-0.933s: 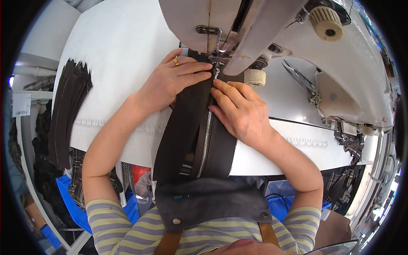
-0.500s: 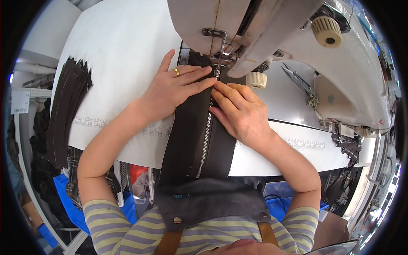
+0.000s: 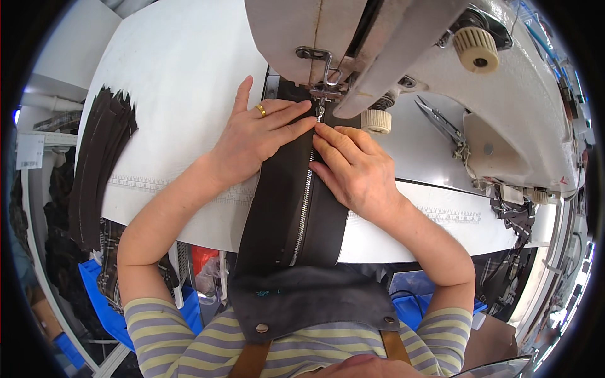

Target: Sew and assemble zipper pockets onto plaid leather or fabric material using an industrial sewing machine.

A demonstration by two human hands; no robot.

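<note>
A long dark fabric piece runs from under the sewing machine's presser foot down toward my apron. A silver metal zipper runs along it, its slider just in front of the foot. My left hand lies flat on the fabric left of the zipper, fingers stretched toward the slider and thumb raised. From the right, my right hand rests with extended fingers along the zipper, fingertips close to the left ones and thumb lower down. Neither hand visibly grips anything; the right palm's underside is hidden.
The pale sewing machine arches over the right side. Metal thread snips lie beneath its arm. Dark fabric strips are stacked at the white table's left edge. Blue bins stand below, and a printed ruler scale crosses the tabletop.
The machine and hands appear slightly shifted left in the picture, with the foot a little lower. Both hands keep nearly the same place on the fabric.
</note>
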